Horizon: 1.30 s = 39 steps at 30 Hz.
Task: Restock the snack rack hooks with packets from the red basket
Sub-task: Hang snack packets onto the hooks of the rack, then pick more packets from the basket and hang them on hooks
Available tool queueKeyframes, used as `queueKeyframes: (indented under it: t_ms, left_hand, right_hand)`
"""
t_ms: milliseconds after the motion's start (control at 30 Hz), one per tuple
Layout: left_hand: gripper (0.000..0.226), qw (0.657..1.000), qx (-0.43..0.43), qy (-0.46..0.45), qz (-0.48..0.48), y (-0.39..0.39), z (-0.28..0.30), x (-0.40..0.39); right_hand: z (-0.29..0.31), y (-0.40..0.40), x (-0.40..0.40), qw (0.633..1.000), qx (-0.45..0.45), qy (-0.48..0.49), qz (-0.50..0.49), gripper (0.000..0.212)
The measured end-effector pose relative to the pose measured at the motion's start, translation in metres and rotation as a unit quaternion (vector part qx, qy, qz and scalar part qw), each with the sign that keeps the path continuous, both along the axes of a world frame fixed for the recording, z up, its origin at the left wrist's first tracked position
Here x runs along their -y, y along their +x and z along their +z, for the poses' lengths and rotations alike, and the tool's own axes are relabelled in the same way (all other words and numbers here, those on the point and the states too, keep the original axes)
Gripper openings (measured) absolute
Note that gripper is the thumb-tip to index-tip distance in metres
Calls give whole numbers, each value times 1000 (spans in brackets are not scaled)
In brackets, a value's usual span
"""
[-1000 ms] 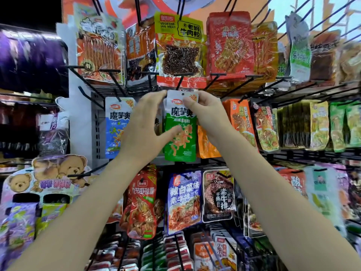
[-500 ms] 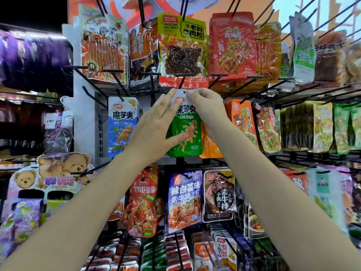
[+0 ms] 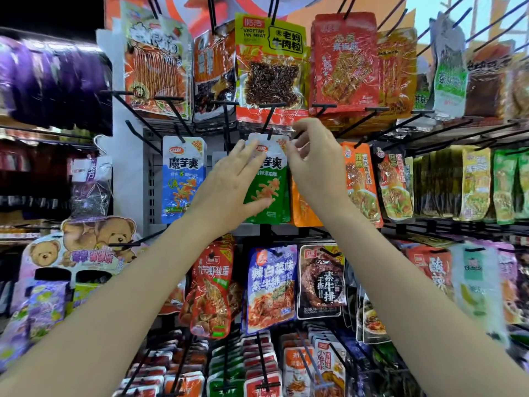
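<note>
Left hand (image 3: pixel 229 193) lies flat with fingers straight against the green konjac packet (image 3: pixel 267 179), steadying it. Right hand (image 3: pixel 312 164) pinches the packet's upper right corner with curled fingers. Its hang hole sits on the black hook (image 3: pixel 269 121), between the blue packet (image 3: pixel 183 179) and orange packet (image 3: pixel 303 207). Best to slide it fully back before releasing, judging by its tilt.

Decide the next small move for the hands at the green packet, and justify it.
Probably push the green-and-white foil packet further back along the black wire hook. The hook tip already passes through its top hole, the left hand lies flat against it, and the right hand pinches its corner.
</note>
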<state>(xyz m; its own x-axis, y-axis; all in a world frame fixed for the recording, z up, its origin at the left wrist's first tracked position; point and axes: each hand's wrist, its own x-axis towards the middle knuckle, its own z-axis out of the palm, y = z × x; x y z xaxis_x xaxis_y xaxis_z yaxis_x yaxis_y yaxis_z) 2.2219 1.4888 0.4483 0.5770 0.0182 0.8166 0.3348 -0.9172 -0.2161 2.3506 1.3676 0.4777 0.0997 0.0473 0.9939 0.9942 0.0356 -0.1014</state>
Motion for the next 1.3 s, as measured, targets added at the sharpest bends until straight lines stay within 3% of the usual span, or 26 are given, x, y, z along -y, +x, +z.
queueKeyframes:
  t_ms: [100,200,300,600,733,867,967,1067,1300]
  left_hand:
    - [86,998,-28,28,54,2,3,0]
    - [85,994,-40,35,96,8,6,1]
    - [84,994,-41,28,101,15,4,-1]
    - [79,994,-66,-49,68,13,3,-6]
    - [64,999,20,-32,-14,5,-6,13]
    - [51,975,90,-4,-203,20,-48,72]
    - [43,947,33,-51,-315,58,-105,123]
    - [43,909,-108,-171,-365,104,-178,172]
    - [58,810,-358,-295,-358,203,-368,271]
  right_hand:
    - [-25,12,11,985,119,9,-125,20]
    - [-40,29,10,968,123,-74,-205,35]
    - [-44,38,3,961,96,-143,-216,45]
    - [-39,39,2,966,86,-178,-165,48]
    - [-52,33,36,984,99,-105,-107,39]
    - [-92,30,107,992,70,-49,-89,29]
    - [-147,45,168,990,12,-64,-126,27]
    - [-220,75,232,970,-83,-122,-191,28]
    - [-428,111,372,848,-333,-292,-292,42]
